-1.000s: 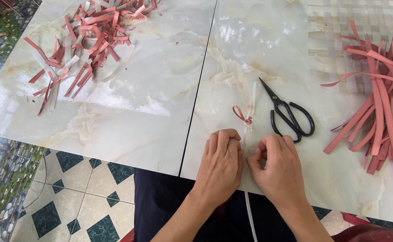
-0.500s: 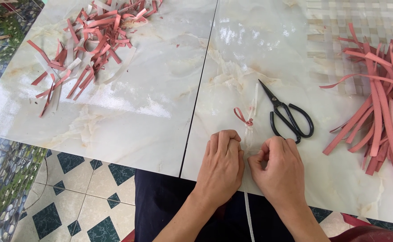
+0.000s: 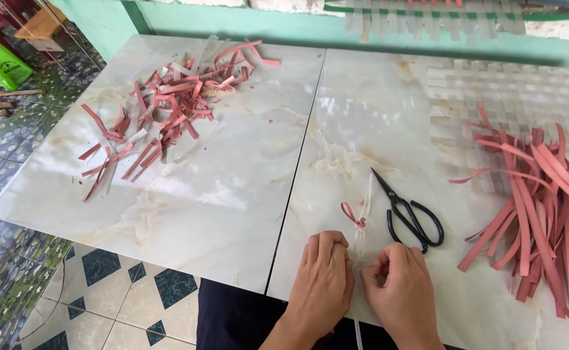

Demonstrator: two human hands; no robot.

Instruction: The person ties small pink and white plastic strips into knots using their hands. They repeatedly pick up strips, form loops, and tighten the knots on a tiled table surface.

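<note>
Where the bench (image 3: 187,214) meets the person's lap, both hands rest side by side at its near edge. The left hand (image 3: 323,279) is curled shut, knuckles up, and the right hand (image 3: 401,291) is likewise closed, fingertips pinched toward the left; between them they grip a pale strip (image 3: 364,214), thin, flat and translucent, which runs away from the hands across the stone and also hangs down off the edge below. Held tight from both sides like this, the strip seems to be kept taut and straight. Just beyond the knuckles a small red loop (image 3: 352,214) is knotted around the strip, curling to its left.

Right of the strip, close enough for the right hand, lie black scissors (image 3: 409,214), blades shut and pointing away, handles toward the person. Further right a heap of long red bands (image 3: 544,214) fans out, smooth and ribbon-like, lying on a woven mat (image 3: 511,97) of pale crossed strips. Across the seam, on the far left slab, sits a loose pile of short red offcuts (image 3: 158,116) mixed with pale scraps, well apart from the work. The bench itself is glossy, cream marble-patterned slab.
</note>
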